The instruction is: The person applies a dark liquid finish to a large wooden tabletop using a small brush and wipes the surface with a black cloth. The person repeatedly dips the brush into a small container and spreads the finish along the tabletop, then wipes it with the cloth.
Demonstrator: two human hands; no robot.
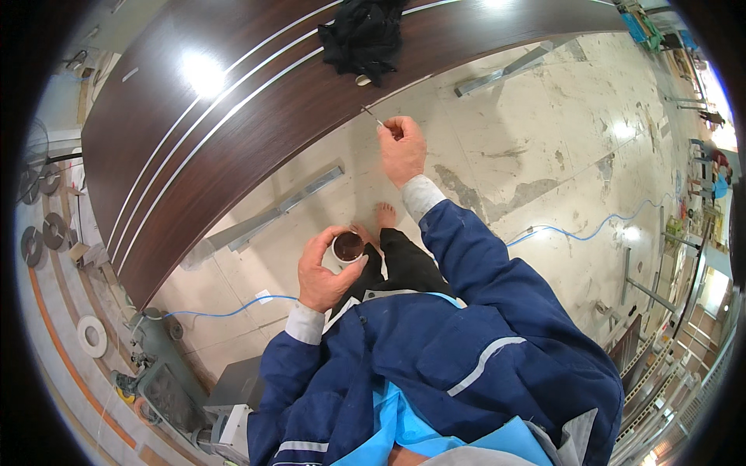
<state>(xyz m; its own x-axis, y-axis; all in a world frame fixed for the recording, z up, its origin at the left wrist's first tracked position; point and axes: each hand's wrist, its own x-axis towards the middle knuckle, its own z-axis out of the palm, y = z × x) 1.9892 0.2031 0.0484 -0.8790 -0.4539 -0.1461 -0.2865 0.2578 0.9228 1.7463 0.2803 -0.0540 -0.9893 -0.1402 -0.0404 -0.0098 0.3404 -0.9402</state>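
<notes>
My left hand (320,273) is wrapped around a small white cup (349,262) of dark brown liquid, held upright in front of my waist. Farther out, my right hand (403,153) pinches a thin brush (374,117) with a dark tip. The brush tip is at the near edge of a long dark brown wood panel (256,136) with pale inlaid stripes; whether it touches the edge is too small to tell. A crumpled black cloth (361,37) lies on the panel, beyond my right hand.
Metal supports (287,203) stand under the panel. A blue hose (576,234) crosses the stained tile floor (536,147) on both sides of my feet. At left are a grey tank (155,334) and several round rolls (92,335). Another person (719,172) is far off at right.
</notes>
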